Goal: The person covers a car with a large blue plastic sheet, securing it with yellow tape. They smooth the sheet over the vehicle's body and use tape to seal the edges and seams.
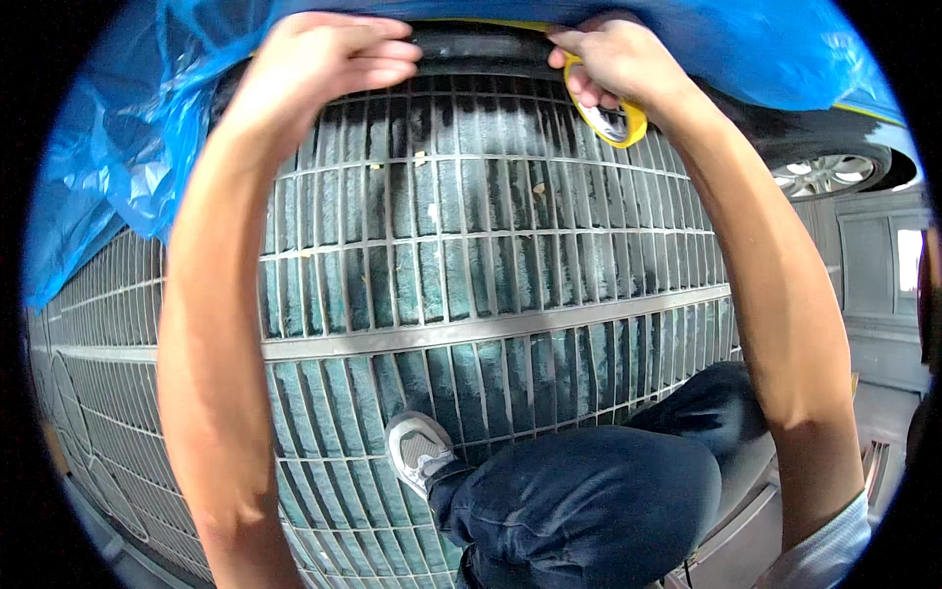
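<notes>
My right hand [607,59] grips a roll of yellow masking tape [633,127] that hangs below its fingers. A yellow strip [500,24] stretches leftward from that hand along the edge of blue plastic sheeting [765,51], just above a black tyre or trim part [486,51] of a vehicle. My left hand [353,55] is at the left end of this black part, its fingers together and pointing right. It is slightly blurred; whether its fingertips pinch the strip or sheeting cannot be told.
A metal floor grating [478,324] spreads below over greenish filter-like material. Loose blue sheeting [110,184] drapes at the left. A car wheel [831,175] stands at the right. My shoe [419,449] and bent knee [589,501] are low in view. A cable or hose [88,449] lies at the left.
</notes>
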Motion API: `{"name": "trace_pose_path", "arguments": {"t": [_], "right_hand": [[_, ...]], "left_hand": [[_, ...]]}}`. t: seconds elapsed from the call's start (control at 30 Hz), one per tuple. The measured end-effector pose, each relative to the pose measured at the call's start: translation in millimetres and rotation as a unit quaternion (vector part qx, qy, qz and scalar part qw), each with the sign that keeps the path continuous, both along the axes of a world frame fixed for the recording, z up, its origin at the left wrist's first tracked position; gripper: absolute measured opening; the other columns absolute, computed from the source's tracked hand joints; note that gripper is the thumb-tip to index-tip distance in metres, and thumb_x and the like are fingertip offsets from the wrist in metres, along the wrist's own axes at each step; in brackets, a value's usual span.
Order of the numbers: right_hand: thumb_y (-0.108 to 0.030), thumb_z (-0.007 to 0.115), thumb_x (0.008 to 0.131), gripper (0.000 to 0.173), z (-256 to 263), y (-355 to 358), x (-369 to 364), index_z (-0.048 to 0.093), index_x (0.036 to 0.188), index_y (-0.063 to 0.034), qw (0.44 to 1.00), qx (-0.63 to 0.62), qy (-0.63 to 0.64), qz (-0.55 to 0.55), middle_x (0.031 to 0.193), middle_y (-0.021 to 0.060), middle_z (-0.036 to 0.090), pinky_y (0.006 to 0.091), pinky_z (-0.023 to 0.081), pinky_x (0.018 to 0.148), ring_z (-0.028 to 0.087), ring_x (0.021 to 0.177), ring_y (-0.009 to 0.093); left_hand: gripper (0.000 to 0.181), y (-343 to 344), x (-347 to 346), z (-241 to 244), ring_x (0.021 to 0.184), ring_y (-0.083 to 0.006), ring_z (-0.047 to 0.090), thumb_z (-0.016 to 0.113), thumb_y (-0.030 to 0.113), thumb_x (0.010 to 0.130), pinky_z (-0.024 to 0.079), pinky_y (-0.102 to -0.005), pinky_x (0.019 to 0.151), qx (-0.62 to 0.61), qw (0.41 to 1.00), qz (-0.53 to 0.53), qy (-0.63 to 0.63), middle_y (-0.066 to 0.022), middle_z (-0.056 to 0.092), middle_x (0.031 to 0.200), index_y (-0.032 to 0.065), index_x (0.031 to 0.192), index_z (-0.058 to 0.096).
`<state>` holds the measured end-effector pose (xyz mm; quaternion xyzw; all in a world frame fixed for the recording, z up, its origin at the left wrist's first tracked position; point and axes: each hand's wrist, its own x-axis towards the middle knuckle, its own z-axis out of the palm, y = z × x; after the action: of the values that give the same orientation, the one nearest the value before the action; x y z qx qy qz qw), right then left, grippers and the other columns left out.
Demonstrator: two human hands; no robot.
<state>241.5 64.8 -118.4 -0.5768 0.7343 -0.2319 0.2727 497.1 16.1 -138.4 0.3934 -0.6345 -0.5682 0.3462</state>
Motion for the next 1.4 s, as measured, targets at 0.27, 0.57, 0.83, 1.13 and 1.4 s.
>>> {"name": "trace_pose_path", "arguments": {"t": [0.27,0.57,0.83,1.13,1.4], "right_hand": [[-0.025,0.05,0.093,0.035,18,25,-8,0.063,0.08,0.0052,0.996,0.038,-0.077,0.03,0.061,0.0111,0.063,0.0296,0.048,0.047,0.06,0.05,0.017],[-0.029,0.05,0.094,0.028,-26,96,-91,0.065,0.106,-0.0083,0.966,-0.148,0.171,0.125,0.066,0.0131,0.064,0.0434,0.051,0.065,0.065,0.067,0.03],[-0.026,0.057,0.088,0.033,2,83,-134,0.066,0.076,0.0035,0.957,-0.146,0.248,0.046,0.067,0.0175,0.065,0.0397,0.051,0.064,0.066,0.066,0.031],[-0.026,0.057,0.083,0.034,5,65,-133,0.066,0.071,0.0042,0.955,-0.165,0.246,-0.009,0.063,0.0181,0.064,0.042,0.051,0.072,0.066,0.071,0.034],[-0.026,0.053,0.082,0.035,12,60,-128,0.066,0.068,0.0038,0.966,-0.119,0.228,-0.01,0.059,0.0152,0.063,0.041,0.052,0.072,0.066,0.069,0.033]], "left_hand": [[0.025,13,-100,-7,0.07,-0.011,0.059,0.052,0.005,0.092,0.049,-0.0223,0.067,0.065,0.994,0.043,0.082,-0.0169,0.068,0.096,-0.0114,0.11,0.058],[0.027,11,-100,9,0.075,-0.013,0.064,0.046,-0.001,0.094,0.053,-0.0149,0.064,0.149,0.982,0.096,0.071,-0.0228,0.065,0.104,-0.016,0.114,0.053],[0.025,-1,-89,0,0.081,-0.0176,0.066,0.045,-0.004,0.093,0.057,-0.0195,0.075,0.181,0.973,0.046,0.137,-0.0269,0.064,0.105,-0.0179,0.113,0.051],[0.037,6,-99,0,0.085,-0.0163,0.062,0.039,-0.003,0.096,0.057,-0.0202,0.076,0.302,0.91,0.065,0.276,-0.0163,0.059,0.103,-0.0128,0.131,0.039],[0.032,-1,-93,-10,0.09,-0.0216,0.065,0.039,-0.006,0.095,0.058,-0.0234,0.081,0.27,0.918,0.014,0.291,-0.0301,0.055,0.116,-0.0204,0.124,0.038]]}}
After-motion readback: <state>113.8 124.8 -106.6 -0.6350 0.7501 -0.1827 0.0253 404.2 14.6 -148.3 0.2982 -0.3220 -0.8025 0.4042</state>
